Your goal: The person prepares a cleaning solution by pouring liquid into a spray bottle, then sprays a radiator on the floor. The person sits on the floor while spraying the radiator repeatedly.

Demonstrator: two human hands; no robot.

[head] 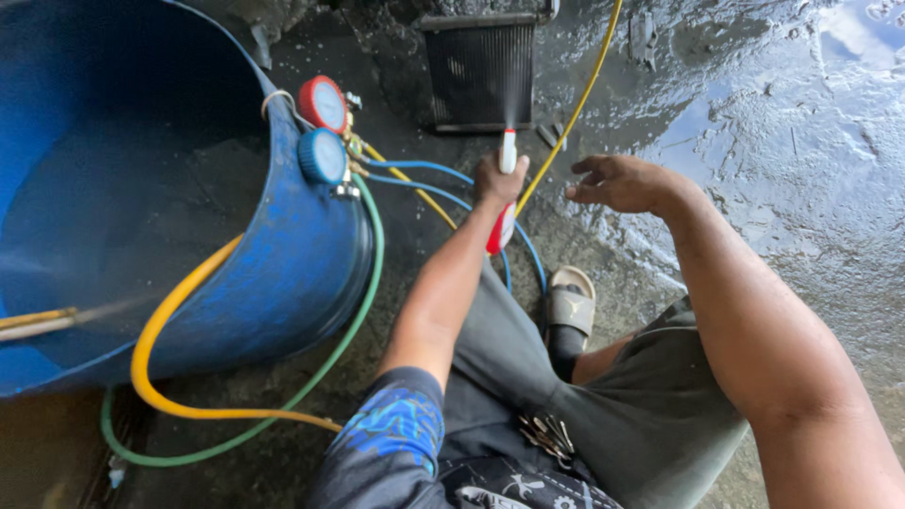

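Note:
My left hand (497, 179) is closed around a red and white spray can (503, 222), its white nozzle pointing away toward a dark finned radiator core (483, 71) that leans upright on the wet ground. A thin mist leaves the nozzle toward the core. My right hand (622, 181) hovers to the right of the can with fingers spread and holds nothing.
A large blue barrel (283, 254) stands at the left, with a red gauge (322, 103) and a blue gauge (322, 155) hung on its rim. Yellow (151, 339), green (363, 311) and blue (424, 168) hoses trail over the wet concrete. My sandalled foot (570, 306) is below the hands.

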